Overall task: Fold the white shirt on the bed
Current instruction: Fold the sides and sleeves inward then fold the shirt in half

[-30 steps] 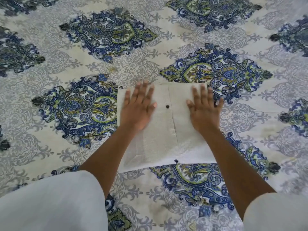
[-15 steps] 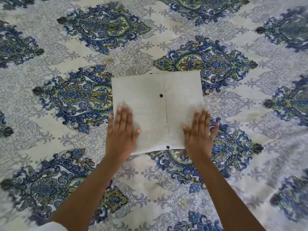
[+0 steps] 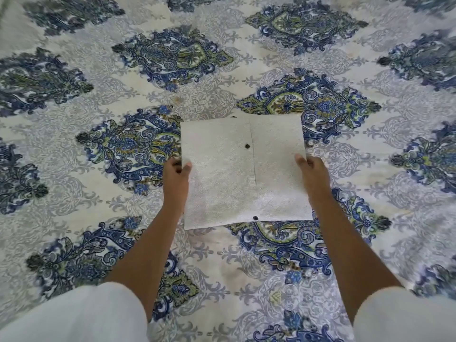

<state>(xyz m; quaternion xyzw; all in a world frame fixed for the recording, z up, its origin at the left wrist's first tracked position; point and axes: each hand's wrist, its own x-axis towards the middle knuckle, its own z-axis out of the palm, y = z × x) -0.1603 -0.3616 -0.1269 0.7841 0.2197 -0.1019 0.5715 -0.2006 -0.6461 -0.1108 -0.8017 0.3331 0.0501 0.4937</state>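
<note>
The white shirt (image 3: 243, 169) is folded into a neat square with two dark buttons showing along its placket. It sits at the centre of the head view over the patterned bed sheet (image 3: 98, 107). My left hand (image 3: 176, 180) grips the shirt's left edge, thumb on top and fingers hidden beneath. On the opposite edge, my right hand (image 3: 312, 177) holds the shirt the same way. Whether the square is lifted off the bed or resting on it is unclear.
The bed sheet with blue and green medallions fills the whole view around the shirt. My white sleeves (image 3: 74, 314) show at the bottom corners.
Both hands were pressing flat on top of the folded shirt and slid toward me. Now they have shifted to its side edges and grip it, thumbs on top.
</note>
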